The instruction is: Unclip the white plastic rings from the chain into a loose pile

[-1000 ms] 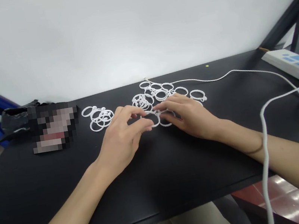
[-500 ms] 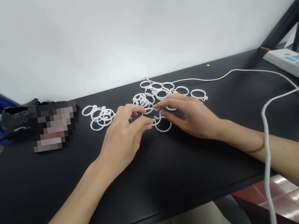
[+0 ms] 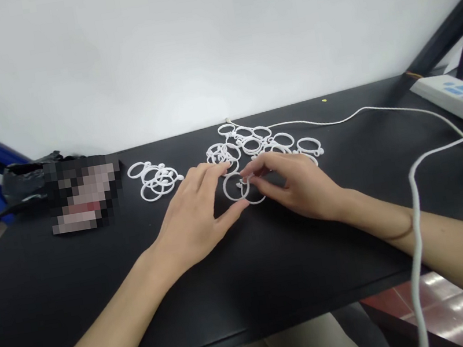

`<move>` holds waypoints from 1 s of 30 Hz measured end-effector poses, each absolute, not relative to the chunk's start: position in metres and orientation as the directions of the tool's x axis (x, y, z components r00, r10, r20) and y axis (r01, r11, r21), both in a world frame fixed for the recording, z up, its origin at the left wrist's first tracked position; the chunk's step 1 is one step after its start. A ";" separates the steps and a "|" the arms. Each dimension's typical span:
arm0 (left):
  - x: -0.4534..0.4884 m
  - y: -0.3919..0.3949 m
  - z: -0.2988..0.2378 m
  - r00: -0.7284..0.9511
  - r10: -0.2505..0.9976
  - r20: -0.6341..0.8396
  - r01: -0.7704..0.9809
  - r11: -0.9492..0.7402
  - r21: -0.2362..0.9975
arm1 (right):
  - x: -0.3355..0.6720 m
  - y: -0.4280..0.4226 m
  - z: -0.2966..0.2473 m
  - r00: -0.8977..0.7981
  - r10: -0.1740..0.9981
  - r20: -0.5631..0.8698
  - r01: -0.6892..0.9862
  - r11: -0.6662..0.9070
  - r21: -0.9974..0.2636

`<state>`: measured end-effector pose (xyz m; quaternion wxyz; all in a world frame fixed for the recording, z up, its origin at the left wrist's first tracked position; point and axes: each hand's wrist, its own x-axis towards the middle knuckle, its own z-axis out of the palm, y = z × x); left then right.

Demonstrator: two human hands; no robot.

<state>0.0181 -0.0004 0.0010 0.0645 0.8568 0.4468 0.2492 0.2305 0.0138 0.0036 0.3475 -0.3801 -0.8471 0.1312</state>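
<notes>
Between my hands stands a white plastic ring (image 3: 224,190) with a small hook-like fitting, tilted up off the table. My right hand (image 3: 301,186) pinches it at its right side with thumb and forefinger. My left hand (image 3: 190,218) is open around the ring, thumb below and fingers above; whether they touch it I cannot tell. A second white ring (image 3: 256,202) lies under the right fingertips, partly hidden. Behind the hands spreads a loose pile of similar rings (image 3: 253,151), partly covered by my right hand. A smaller group of rings (image 3: 157,180) lies beyond my left hand.
The black table (image 3: 239,278) ends in front of a white wall (image 3: 211,42). A white cable (image 3: 414,215) hangs across my right forearm. A black plastic bag (image 3: 24,181) and a blurred-out item (image 3: 86,196) lie left; a white device (image 3: 457,96) stands right.
My left fingers have spread apart from their near-pinch. The ring between the hands now shows whole and tilted up. My right hand has stayed almost in place.
</notes>
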 end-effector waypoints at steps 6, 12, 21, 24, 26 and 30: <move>0.018 0.001 0.000 0.515 0.755 0.406 0.712 -0.641 0.286 | 0.229 0.009 0.007 -0.502 0.686 0.528 0.530 0.726 -0.439; 0.018 0.002 0.003 0.486 0.765 0.422 0.728 -0.622 0.289 | 0.229 0.007 0.007 -0.472 0.708 0.525 0.570 0.699 -0.431; -0.023 0.033 -0.003 0.087 0.897 0.434 0.988 -0.133 0.077 | 0.230 0.012 -0.004 -0.571 0.736 0.363 0.732 0.657 -0.180; -0.023 0.033 -0.003 0.115 0.890 0.442 0.981 -0.171 0.089 | 0.228 0.012 -0.004 -0.574 0.747 0.336 0.736 0.650 -0.189; -0.014 0.027 -0.002 0.196 0.868 0.456 0.956 -0.274 0.109 | 0.227 0.012 -0.004 -0.573 0.753 0.325 0.732 0.648 -0.210; 0.011 0.011 -0.002 0.399 0.827 0.396 0.855 -0.492 0.165 | 0.227 0.012 -0.005 -0.576 0.751 0.322 0.713 0.654 -0.252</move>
